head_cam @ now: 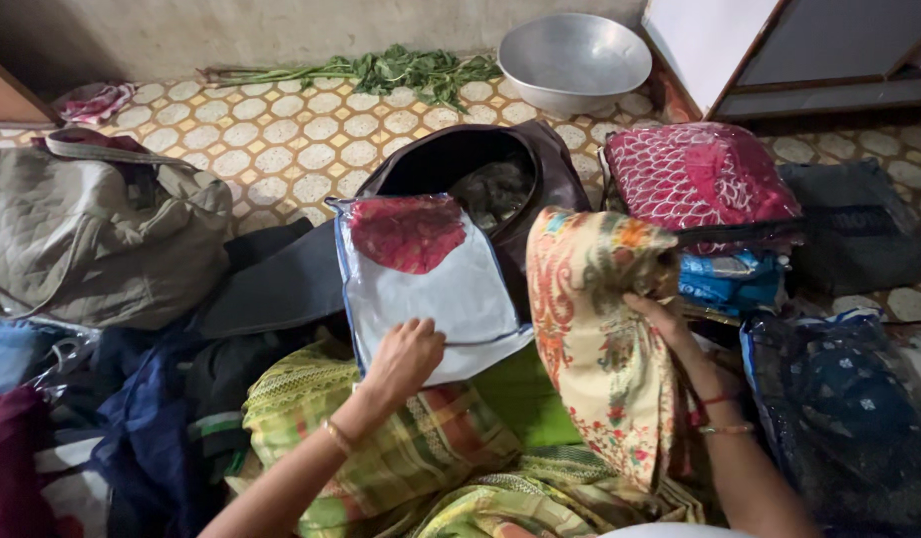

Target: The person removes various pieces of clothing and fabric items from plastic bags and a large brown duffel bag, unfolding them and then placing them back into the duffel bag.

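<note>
My left hand [406, 357] grips the near edge of a clear plastic garment pouch with blue trim [451, 289], which has a red cloth [406, 231] inside its far end. My right hand [670, 324] holds up a folded cream fabric with orange and red floral print [590, 339], which hangs down to my lap. Under both hands lies a green and yellow checked cloth [401, 448]. The pouch leans against an open dark brown bag [470, 164].
A grey quilted bag [92, 234] sits at left. Stacked packed garments, pink [700, 174] over blue [725, 279], stand at right, with a dark plastic-wrapped bundle [844, 418] nearer. A metal bowl [575, 60] and green leafy stems [391, 72] lie on the patterned floor behind.
</note>
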